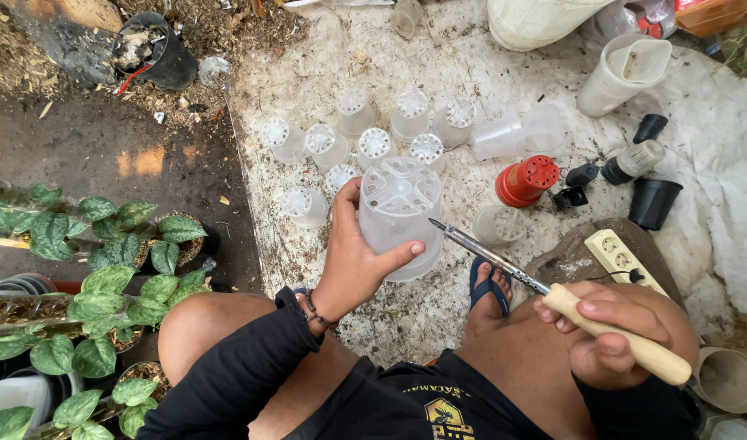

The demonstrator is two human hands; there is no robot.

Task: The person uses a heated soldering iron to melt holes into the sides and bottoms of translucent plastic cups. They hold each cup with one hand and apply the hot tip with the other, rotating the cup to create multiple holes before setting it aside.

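Left hand: our left hand is wrapped round a clear plastic pot, thumb across the near wall, fingers round the far side, pot tipped so its slotted bottom faces up at us.

Right hand: our right hand is clenched on the pale wooden handle of a soldering iron, all fingers curled tight round it.

Iron tip: the metal tip sits just beside the pot's right wall, near the left thumb; can't tell if it's actually touching the plastic.

Step in hand: looks to us like we're lining the tip up on the pot wall to melt a hole, so right at the start of this pot.

Next move calls for: a steady pot, a short straight push of the tip into the wall, and that left thumb kept clear of the hot metal, we reckon.

Beyond the left hand: a bunch of small clear pots upside down on the white sheet, plus a red pot lying on its side beyond the iron.

Beyond the right hand: a power strip close by, black pots further out.

Left of the left hand: leafy potted plants, well apart.
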